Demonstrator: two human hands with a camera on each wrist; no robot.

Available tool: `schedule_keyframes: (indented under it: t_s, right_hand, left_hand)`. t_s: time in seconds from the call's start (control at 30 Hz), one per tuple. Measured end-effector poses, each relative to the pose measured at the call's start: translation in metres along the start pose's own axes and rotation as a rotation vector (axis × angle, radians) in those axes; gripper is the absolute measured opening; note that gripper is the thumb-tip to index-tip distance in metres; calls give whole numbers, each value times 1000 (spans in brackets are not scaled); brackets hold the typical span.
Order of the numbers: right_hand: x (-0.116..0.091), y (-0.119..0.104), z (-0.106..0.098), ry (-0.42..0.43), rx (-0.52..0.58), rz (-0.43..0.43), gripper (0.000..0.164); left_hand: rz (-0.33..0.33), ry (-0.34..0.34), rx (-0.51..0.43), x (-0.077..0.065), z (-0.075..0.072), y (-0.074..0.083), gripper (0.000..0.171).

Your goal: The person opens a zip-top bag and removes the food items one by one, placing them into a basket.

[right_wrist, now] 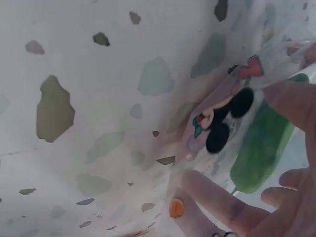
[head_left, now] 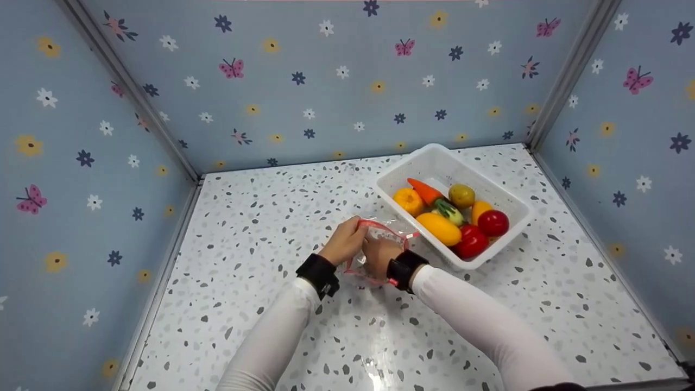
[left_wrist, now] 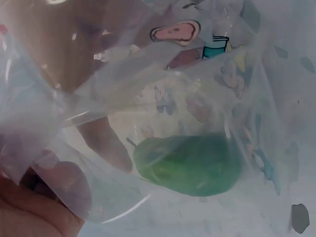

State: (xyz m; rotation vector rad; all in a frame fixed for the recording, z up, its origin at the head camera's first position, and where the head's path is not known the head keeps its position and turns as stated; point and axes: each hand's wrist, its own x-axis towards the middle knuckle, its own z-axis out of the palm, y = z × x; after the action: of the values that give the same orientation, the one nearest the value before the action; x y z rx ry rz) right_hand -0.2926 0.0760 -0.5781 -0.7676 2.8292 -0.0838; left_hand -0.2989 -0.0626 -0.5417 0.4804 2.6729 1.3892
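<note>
A clear plastic bag with a red rim (head_left: pixel 374 223) and cartoon prints lies on the table, its mouth towards me. My left hand (head_left: pixel 345 239) pinches the rim at its left side. My right hand (head_left: pixel 381 258) reaches inside through the mouth. In the left wrist view a green fruit (left_wrist: pixel 190 165) with a short stem lies within the bag, seen through the plastic. Right-hand fingers (right_wrist: pixel 217 200) are spread beside this fruit in the right wrist view, not curled round it. The head view hides the fruit behind my hands.
A white plastic basket (head_left: pixel 502 247) stands just right of the bag. It holds a carrot (head_left: pixel 424 190), a red pepper (head_left: pixel 471 242), a yellow mango-shaped fruit (head_left: pixel 440 228) and several other fruits and vegetables. Flower-patterned walls (head_left: pixel 326 98) enclose the speckled table (head_left: pixel 244 228).
</note>
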Motion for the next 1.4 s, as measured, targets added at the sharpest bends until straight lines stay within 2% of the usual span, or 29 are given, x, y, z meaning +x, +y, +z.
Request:
schedule_keyframes:
  t_s: [0.13, 0.33, 0.63, 1.03, 1.13, 1.3, 1.4]
  right_hand:
    - [4, -2, 2, -24, -99, -10, 43]
    - [11, -3, 4, -77, -167, -9, 41]
    - [16, -2, 9, -11, -136, -11, 50]
    - [12, 3, 9, 102, -67, -97, 44]
    - [8, 5, 8, 78, -47, -104, 43]
    - [5, 8, 6, -12, -50, -108, 57]
    - [4, 9, 4, -27, -56, -122, 54]
  left_hand:
    - [-11, -4, -12, 0, 0, 0, 20]
    - [-29, -2, 7, 0, 0, -2, 20]
    - [-12, 5, -5, -1, -1, -4, 21]
    - [-26, 45, 10, -2, -3, -5, 24]
    - [-27, 51, 30, -1, -2, -6, 23]
    - [-41, 56, 67, -1, -1, -7, 22]
    - [-43, 57, 86, -2, -1, -7, 22]
